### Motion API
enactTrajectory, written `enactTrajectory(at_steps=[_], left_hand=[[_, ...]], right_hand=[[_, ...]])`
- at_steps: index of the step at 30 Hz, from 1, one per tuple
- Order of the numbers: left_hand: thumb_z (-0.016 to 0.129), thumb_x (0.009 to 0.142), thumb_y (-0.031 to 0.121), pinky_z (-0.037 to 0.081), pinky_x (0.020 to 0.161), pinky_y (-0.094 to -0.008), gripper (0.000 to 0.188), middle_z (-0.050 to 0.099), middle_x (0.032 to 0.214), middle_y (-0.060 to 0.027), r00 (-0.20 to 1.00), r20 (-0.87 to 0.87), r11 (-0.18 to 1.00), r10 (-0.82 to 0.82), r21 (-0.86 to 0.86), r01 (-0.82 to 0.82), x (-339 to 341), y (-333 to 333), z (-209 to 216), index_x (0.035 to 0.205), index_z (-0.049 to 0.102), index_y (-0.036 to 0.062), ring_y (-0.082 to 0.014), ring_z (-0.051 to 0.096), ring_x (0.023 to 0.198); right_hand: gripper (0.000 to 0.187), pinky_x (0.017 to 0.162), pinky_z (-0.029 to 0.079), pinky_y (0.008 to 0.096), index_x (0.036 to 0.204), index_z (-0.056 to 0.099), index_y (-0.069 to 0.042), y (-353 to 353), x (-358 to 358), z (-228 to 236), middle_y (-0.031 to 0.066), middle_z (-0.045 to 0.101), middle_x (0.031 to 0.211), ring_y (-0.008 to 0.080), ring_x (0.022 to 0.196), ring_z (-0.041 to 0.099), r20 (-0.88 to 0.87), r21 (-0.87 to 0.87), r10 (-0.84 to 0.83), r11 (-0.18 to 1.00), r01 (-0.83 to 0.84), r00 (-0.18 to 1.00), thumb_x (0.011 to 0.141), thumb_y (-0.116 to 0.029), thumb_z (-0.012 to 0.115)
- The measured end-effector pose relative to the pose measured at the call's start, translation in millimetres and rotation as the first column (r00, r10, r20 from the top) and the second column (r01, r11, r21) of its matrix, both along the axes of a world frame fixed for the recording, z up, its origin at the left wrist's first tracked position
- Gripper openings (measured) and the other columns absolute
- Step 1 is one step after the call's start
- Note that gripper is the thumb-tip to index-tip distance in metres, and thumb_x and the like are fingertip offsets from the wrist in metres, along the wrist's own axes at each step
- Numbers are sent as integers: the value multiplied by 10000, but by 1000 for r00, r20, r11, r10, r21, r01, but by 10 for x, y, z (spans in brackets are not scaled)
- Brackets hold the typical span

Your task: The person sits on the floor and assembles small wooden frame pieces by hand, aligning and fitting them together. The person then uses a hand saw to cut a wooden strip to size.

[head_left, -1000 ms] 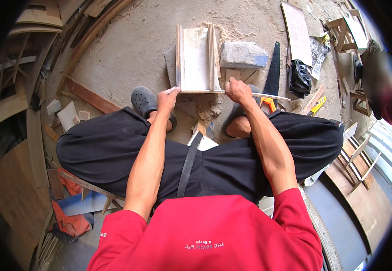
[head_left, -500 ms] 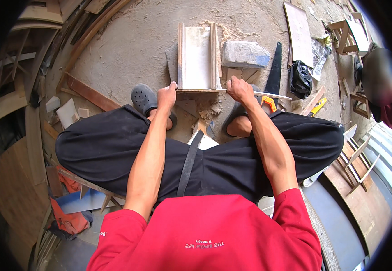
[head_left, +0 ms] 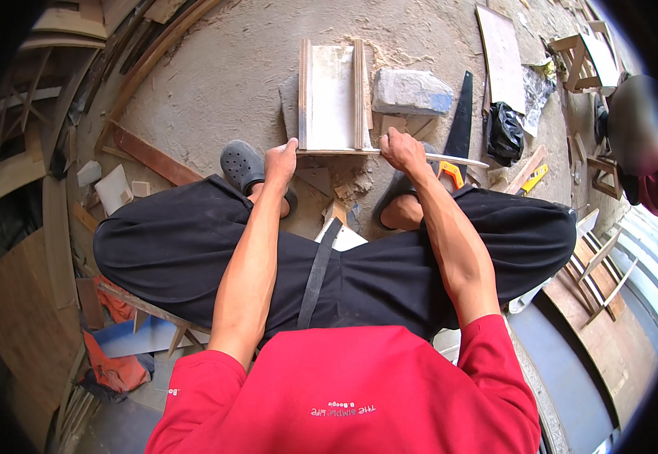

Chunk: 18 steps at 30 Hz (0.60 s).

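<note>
A trough-like wooden piece (head_left: 331, 98) with a white floor and two raised side rails sits on the ground ahead of me. Along its near end runs a thin pale strip (head_left: 458, 160), which sticks out to the right past my fist. My right hand (head_left: 403, 151) is closed around this strip, just right of the trough. At the trough's near left corner, my left hand (head_left: 280, 162) is closed with its fingertips at the strip's left end. What lies inside that grip is hidden.
A grey stone block (head_left: 411, 92) lies right of the trough. Beyond my right foot are a handsaw (head_left: 461, 117) with an orange handle, a black plastic bag (head_left: 505, 134) and a yellow-handled tool (head_left: 533, 178). Another person (head_left: 647, 144) is at far right. Boards (head_left: 151, 155) lie at left.
</note>
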<state>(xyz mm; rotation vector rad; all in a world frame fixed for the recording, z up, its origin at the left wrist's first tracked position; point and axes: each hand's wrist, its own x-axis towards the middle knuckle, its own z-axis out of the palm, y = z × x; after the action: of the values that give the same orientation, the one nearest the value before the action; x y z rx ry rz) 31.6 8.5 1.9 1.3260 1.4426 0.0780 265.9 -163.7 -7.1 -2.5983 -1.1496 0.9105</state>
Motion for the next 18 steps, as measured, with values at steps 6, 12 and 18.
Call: enactTrajectory(at_steps=[6, 12, 18], left_hand=[[643, 860, 289, 464, 954, -379, 430, 654, 1194, -189, 977, -107, 796, -183, 568, 212, 51, -122, 64, 1178, 659, 0, -319, 621, 1098], [751, 767, 172, 451, 986, -417, 408, 599, 1228, -119, 720, -226, 332, -656, 770, 545, 469, -476, 338, 1152, 655, 74, -298, 552, 1159], [772, 747, 198, 448, 895, -417, 311, 627, 1065, -93, 657, -315, 297, -685, 703, 646, 588, -604, 269, 1012, 660, 83, -281, 580, 1012]], right_hand=[[383, 821, 506, 536, 971, 590, -11, -3, -1, -22, 302, 666, 914, 462, 886, 654, 10, 15, 6, 1000, -6, 1000, 926, -350, 416], [399, 811, 510, 538, 972, 593, -8, -13, 18, -22, 291, 673, 910, 455, 880, 658, -10, 8, -7, 1000, 7, 1000, 930, -359, 409], [392, 809, 512, 539, 979, 600, -7, 3, 7, -39, 293, 674, 909, 463, 877, 659, -27, 5, -18, 1000, 18, 999, 915, -346, 415]])
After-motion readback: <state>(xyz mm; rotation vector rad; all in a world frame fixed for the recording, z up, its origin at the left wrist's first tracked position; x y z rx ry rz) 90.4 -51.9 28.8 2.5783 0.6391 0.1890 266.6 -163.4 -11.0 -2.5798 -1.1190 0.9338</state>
